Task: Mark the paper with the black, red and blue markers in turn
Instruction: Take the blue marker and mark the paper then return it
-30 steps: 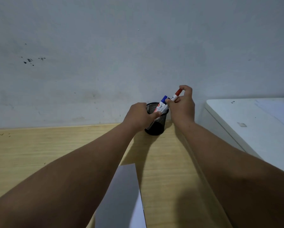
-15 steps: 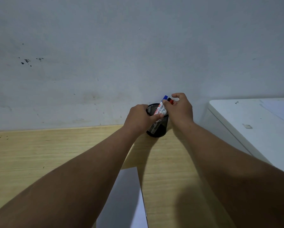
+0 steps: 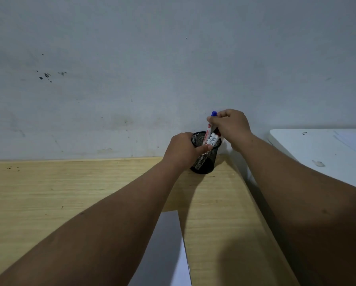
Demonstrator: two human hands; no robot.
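**Operator:** Grip status, head view?

**Guide:** Your right hand (image 3: 231,125) is closed around the white-barrelled, blue-capped marker (image 3: 210,125), which stands tilted with its lower end inside the black wire-mesh cylindrical pen cup (image 3: 204,162). Your left hand (image 3: 183,150) wraps the cup's left wall, thumb across the front.

**Operator:** Other items?

**Guide:** A second white marker barrel (image 3: 214,139) sits in the cup; its cap colour is unclear. The white rectangular paper sheet (image 3: 164,252) lies on the light wooden desk (image 3: 49,193), near you, between your forearms.
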